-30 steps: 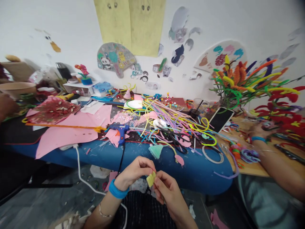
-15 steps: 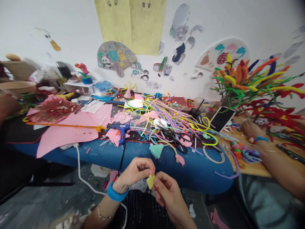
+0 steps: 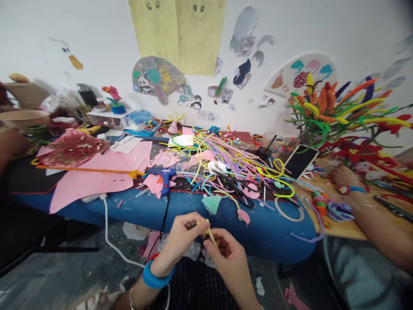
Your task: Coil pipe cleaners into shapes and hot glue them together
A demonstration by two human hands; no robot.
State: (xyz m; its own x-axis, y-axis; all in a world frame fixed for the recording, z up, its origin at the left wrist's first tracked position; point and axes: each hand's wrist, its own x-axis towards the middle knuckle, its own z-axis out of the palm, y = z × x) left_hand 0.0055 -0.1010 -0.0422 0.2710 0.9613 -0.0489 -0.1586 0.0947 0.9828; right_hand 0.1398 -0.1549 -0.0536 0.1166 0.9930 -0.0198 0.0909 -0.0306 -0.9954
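Note:
Both my hands meet below the table's front edge, over my lap. My left hand (image 3: 180,239), with a blue band on its wrist, pinches one end of a small yellow pipe-cleaner piece (image 3: 208,229). My right hand (image 3: 229,258) is closed on the other end of the same piece, fingers curled. The yellow piece looks thin and edge-on between the fingertips. Just above on the blue table (image 3: 193,211) lie a mint green pleated piece (image 3: 211,203), black scissors (image 3: 237,187) and a blue glue gun (image 3: 164,176).
A heap of coloured pipe cleaners (image 3: 226,161) and pink paper sheets (image 3: 93,172) cover the table. A phone (image 3: 300,160) leans at the right. Another person's arm (image 3: 371,215) rests on the wooden table at right, by pipe-cleaner flowers (image 3: 338,112). A different hand (image 3: 11,144) shows far left.
The yellow piece has turned from a flat fan shape to a thin edge-on strip. My hands have moved slightly up and closer together. The other person's hand at right has lowered onto the table.

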